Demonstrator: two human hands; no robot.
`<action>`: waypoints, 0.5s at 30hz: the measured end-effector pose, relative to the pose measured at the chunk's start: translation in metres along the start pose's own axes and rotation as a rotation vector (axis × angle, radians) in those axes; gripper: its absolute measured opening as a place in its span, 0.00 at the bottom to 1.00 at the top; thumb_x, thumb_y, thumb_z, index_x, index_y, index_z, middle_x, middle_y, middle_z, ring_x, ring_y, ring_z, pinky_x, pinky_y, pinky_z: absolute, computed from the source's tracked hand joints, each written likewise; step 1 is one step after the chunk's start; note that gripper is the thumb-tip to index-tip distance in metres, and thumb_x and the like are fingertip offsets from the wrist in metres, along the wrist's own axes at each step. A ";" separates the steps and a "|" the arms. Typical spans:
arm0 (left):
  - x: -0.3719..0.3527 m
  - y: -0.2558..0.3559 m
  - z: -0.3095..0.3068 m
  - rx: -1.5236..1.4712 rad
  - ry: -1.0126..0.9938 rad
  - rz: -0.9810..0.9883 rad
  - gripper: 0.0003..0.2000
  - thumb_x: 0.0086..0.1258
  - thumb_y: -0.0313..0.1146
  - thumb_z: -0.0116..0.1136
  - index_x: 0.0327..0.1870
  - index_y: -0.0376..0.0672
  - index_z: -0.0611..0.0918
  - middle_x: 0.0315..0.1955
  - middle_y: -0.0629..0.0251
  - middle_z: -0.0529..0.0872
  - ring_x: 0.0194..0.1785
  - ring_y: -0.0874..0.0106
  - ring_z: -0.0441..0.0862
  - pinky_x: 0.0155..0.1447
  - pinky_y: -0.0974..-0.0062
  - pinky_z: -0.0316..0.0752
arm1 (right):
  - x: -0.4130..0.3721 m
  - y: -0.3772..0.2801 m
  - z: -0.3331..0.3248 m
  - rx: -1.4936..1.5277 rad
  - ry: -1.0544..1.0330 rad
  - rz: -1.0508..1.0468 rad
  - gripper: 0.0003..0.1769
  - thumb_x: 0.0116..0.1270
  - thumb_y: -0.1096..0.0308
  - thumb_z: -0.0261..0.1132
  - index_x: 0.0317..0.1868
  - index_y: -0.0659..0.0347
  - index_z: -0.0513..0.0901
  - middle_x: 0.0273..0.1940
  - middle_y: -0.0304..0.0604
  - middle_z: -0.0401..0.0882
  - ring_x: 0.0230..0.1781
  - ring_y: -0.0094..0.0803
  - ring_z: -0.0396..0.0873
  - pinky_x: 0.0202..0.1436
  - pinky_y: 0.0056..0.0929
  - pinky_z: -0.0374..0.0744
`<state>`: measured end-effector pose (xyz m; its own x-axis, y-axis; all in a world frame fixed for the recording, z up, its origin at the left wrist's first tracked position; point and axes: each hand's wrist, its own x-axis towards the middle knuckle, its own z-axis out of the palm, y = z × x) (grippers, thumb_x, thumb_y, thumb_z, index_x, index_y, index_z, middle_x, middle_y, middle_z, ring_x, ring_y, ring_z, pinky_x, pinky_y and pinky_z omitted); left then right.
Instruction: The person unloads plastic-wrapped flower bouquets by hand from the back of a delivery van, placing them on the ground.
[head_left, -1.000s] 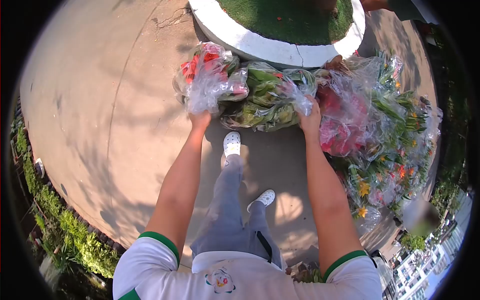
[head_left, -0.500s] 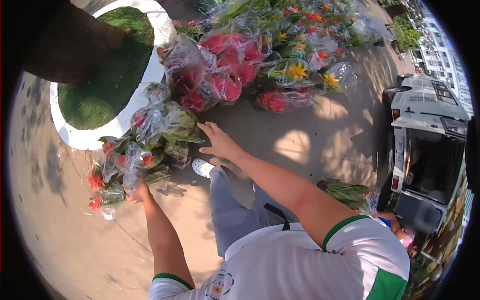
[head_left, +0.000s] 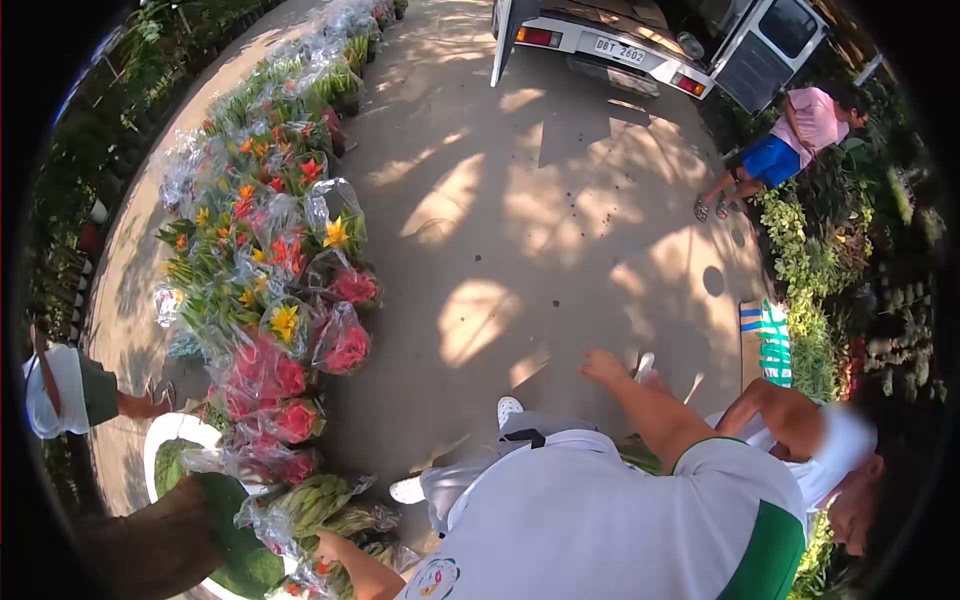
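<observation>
My left hand (head_left: 335, 548) is at the lower left, against the wrapped plants (head_left: 318, 505) beside the white-rimmed planter; its fingers are partly hidden among leaves and plastic. Out in front of my body on the right, my right hand (head_left: 602, 366) hangs over the pavement with its fingers curled, and nothing shows in it. Wrapped red flowers (head_left: 298, 421) lie just beyond the plants near my left hand. Yellow and orange flowers (head_left: 285, 322) in clear plastic continue in a long row up the left side.
A white van (head_left: 640, 60) stands at the top with its rear doors open. One person in pink (head_left: 815, 120) stands at the right; another (head_left: 840, 450) is close by my right side. A third person (head_left: 60, 390) is at the far left. The planter rim (head_left: 165, 440) curves at lower left.
The view has turned to the right, bringing the van to the top and more people into sight. My right hand has moved away from the wrapped plants, and its spread fingers have curled.
</observation>
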<state>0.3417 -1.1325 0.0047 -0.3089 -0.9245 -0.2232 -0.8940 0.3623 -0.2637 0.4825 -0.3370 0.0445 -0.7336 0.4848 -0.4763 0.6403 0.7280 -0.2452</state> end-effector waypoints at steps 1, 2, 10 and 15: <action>-0.026 0.031 0.007 -0.273 0.055 -0.032 0.36 0.65 0.50 0.67 0.71 0.46 0.67 0.67 0.47 0.64 0.59 0.44 0.75 0.56 0.51 0.80 | 0.000 0.008 -0.012 0.034 -0.034 0.075 0.30 0.59 0.51 0.71 0.57 0.64 0.82 0.51 0.57 0.84 0.52 0.54 0.83 0.57 0.46 0.80; -0.064 0.076 0.012 -0.470 0.055 -0.006 0.37 0.64 0.49 0.68 0.71 0.46 0.67 0.67 0.46 0.63 0.59 0.44 0.76 0.56 0.51 0.80 | 0.008 0.021 -0.028 0.072 -0.059 0.154 0.31 0.60 0.51 0.70 0.57 0.64 0.82 0.52 0.58 0.84 0.53 0.55 0.82 0.57 0.46 0.80; -0.325 0.363 0.021 -0.539 -0.158 1.044 0.28 0.60 0.40 0.71 0.60 0.39 0.76 0.65 0.45 0.64 0.64 0.48 0.71 0.65 0.55 0.72 | 0.112 0.047 -0.132 1.124 0.179 0.474 0.25 0.65 0.57 0.70 0.57 0.62 0.80 0.42 0.44 0.86 0.41 0.31 0.85 0.44 0.34 0.81; -0.417 0.512 0.014 -0.307 -0.373 1.530 0.21 0.58 0.40 0.72 0.50 0.39 0.82 0.60 0.45 0.70 0.66 0.49 0.69 0.69 0.57 0.68 | 0.184 0.100 -0.142 1.280 0.425 0.560 0.21 0.65 0.64 0.67 0.57 0.62 0.80 0.39 0.38 0.85 0.39 0.27 0.84 0.44 0.32 0.80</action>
